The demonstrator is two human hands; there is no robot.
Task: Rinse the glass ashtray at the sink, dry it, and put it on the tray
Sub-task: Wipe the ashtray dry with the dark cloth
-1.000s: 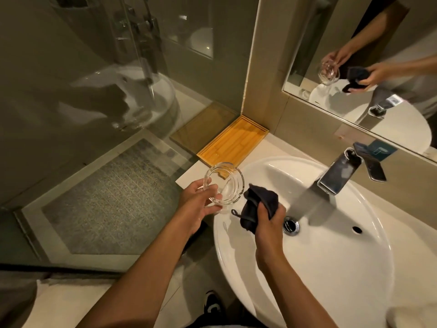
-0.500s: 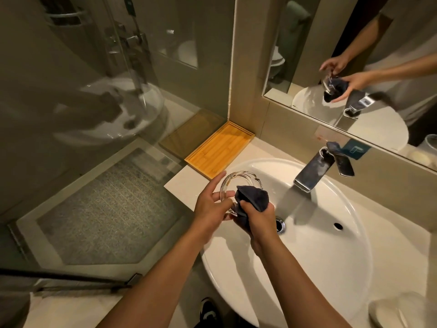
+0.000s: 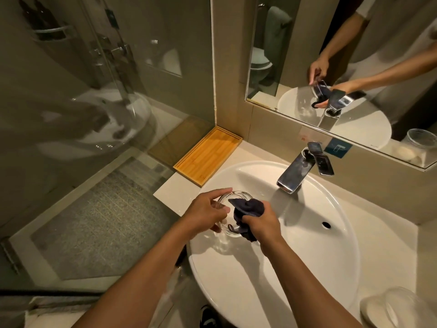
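Observation:
The clear glass ashtray (image 3: 226, 200) is tilted on its side over the left rim of the white sink (image 3: 331, 252). My left hand (image 3: 205, 213) grips its rim from the left. My right hand (image 3: 261, 223) holds a dark blue cloth (image 3: 248, 208) bunched up and pressed into the ashtray's hollow. The bamboo tray (image 3: 208, 155) lies on the counter in the corner behind the sink, with nothing on it.
A chrome faucet (image 3: 300, 169) stands at the back of the sink, no water running. A mirror (image 3: 343, 67) hangs above. A glass jar (image 3: 397, 308) sits at the counter's front right. A glass shower partition (image 3: 94, 114) stands on the left.
My right hand brought the cloth from beside the ashtray into its hollow. Both hands moved lower over the sink's left rim, and the ashtray turned more on its side.

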